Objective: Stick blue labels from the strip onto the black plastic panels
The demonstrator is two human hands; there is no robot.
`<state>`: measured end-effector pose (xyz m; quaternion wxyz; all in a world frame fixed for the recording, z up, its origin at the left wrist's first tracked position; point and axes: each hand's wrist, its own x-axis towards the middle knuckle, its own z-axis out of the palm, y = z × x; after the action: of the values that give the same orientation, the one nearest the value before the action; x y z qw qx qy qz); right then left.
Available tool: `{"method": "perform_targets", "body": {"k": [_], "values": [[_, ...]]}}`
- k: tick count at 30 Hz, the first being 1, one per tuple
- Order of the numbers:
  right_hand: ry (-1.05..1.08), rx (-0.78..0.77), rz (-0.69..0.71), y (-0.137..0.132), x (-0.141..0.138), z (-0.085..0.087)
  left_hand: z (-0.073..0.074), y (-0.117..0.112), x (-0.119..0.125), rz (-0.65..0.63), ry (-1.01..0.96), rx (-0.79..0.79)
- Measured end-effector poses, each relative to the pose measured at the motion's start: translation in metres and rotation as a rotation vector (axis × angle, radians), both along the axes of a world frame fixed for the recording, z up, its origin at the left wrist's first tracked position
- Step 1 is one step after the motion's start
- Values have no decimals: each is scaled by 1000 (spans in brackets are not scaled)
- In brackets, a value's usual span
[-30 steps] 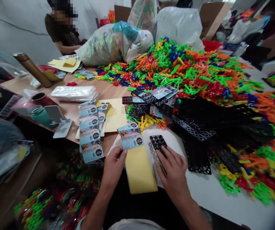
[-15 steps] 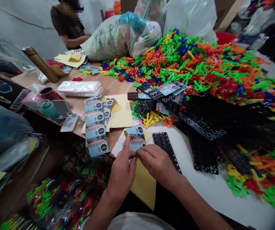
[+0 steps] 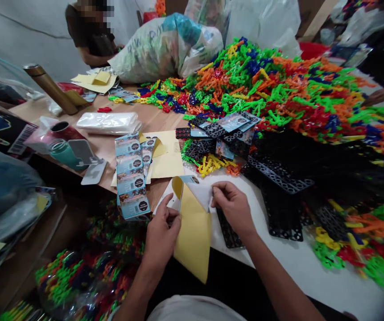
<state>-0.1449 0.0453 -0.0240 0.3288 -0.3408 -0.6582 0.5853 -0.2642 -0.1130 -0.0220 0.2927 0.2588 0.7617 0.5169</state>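
My right hand [image 3: 233, 207] pinches the corner of a sticker [image 3: 202, 194], whose white underside faces me as it lifts off its yellow backing paper [image 3: 193, 243]. The backing hangs over the table edge, its top curled. My left hand [image 3: 165, 225] grips the left edge of the backing between thumb and fingers, the index finger raised. Partly behind my right hand, a black perforated plastic plate [image 3: 227, 229] lies on the white surface. To the left of my hands is a strip of blue printed stickers [image 3: 130, 174].
A large heap of coloured plastic pieces [image 3: 265, 84] spreads across the back and right. Black perforated plates [image 3: 283, 214] lie at the right. A phone stand [image 3: 93, 171], a plastic-bag stack [image 3: 108, 122] and a bronze flask [image 3: 49, 89] are at the left. A co-worker [image 3: 89, 35] is behind.
My right hand has moved right, pulling the sticker's corner away from the backing so its white underside shows. My left hand has shifted slightly left and down. A person's hand has appeared at far right.
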Motion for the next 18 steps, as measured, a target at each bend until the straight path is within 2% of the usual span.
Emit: {"method": "perform_targets", "body": {"k": [2, 4, 6, 8, 10, 14, 16, 18], "values": [[83, -154, -85, 13, 4, 0, -6, -2, -7, 30, -2, 1], [164, -226, -170, 27, 9, 0, -11, -6, -16, 69, 9, -16], [248, -243, -235, 38, 18, 2, -14, -9, -27, 133, 23, -35], [305, -193, -249, 45, 29, 4, -16, -12, -38, 197, 43, -54], [293, -77, -190, 47, 42, 6, -17, -12, -47, 245, 129, -95], [90, 188, 63, 44, 71, 2, -17, -2, -46, 342, 596, -171], [3, 278, 168, 43, 83, -4, -18, 7, -35, 314, 781, -135], [-32, 325, 218, 42, 92, -10, -19, 18, -19, 212, 875, -62]]}}
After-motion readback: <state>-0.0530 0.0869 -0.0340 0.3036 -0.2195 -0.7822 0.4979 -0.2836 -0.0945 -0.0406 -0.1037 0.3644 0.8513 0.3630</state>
